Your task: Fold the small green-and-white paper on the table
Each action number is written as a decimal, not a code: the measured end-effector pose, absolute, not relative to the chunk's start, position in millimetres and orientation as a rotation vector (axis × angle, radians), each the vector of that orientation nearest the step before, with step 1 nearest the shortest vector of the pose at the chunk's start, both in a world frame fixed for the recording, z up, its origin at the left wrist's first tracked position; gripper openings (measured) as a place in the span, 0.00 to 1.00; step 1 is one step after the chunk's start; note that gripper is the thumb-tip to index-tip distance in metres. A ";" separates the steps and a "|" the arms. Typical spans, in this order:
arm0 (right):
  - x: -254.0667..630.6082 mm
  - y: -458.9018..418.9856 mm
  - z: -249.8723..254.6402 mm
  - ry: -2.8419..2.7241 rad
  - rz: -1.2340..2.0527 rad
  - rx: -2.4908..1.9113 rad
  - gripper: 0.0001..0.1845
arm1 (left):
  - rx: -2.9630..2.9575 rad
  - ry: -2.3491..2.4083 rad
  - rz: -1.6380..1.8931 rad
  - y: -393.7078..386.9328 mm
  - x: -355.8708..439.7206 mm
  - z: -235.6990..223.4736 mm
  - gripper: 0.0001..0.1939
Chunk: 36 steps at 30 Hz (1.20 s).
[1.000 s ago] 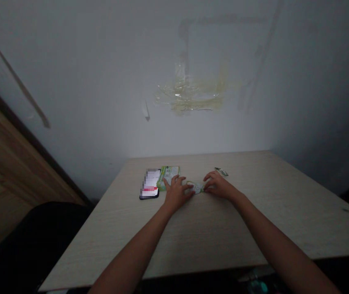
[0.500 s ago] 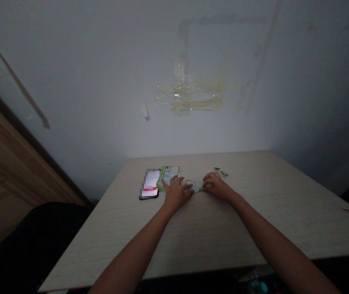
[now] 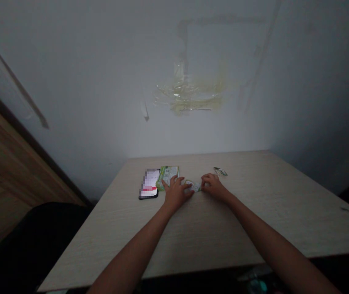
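Note:
My left hand (image 3: 176, 194) lies palm down on the table with its fingers spread. Its outer fingertips reach the near edge of a green and white printed box (image 3: 168, 175). The index finger and thumb rest on the left end of a small green and white packet (image 3: 197, 186), which lies flat. My right hand (image 3: 214, 186) has its fingers pinched together at the packet's right end, and the fingertips hide that edge. Just behind the right hand lies a small dark and white scrap of wrapper (image 3: 221, 171), untouched.
A phone (image 3: 150, 185) with a lit screen lies left of the box. The pale wooden table (image 3: 266, 196) meets a wall (image 3: 101, 81) with old tape (image 3: 193, 98) on it. A black object (image 3: 39, 232) stands at the left, beside wooden boards (image 3: 5, 163).
My right hand has shifted very slightly left, keeping its pinch at the packet's end. The left hand, box and phone stay practically in place.

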State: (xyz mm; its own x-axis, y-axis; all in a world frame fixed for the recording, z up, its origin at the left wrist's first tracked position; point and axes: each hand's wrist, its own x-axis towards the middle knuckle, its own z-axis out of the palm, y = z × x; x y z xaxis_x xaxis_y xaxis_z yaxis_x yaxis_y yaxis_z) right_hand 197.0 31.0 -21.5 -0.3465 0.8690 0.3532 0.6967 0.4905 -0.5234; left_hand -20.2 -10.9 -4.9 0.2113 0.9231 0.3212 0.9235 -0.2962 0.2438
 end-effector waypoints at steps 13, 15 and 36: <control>191.5 34.3 -27.6 -2.144 0.310 -1.337 0.04 | -2.455 -1.874 -0.642 -12.2 -19.4 -2.9 0.16; 191.3 35.2 -28.8 -2.140 0.306 -1.344 0.04 | -2.460 -1.875 -0.646 -12.2 -19.3 -2.7 0.16; 189.8 29.4 -30.3 -1.996 0.263 -1.310 0.04 | -2.541 -1.810 -0.697 -12.6 -20.3 0.3 0.11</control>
State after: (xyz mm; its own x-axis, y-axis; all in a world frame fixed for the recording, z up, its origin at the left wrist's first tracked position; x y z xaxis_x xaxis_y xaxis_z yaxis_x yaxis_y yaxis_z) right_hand 189.8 29.4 -30.3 -0.2216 0.8621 0.4557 0.7144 0.4616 -0.5259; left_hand -20.3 -12.6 0.3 0.2643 0.9116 0.3148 0.8874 -0.3577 0.2909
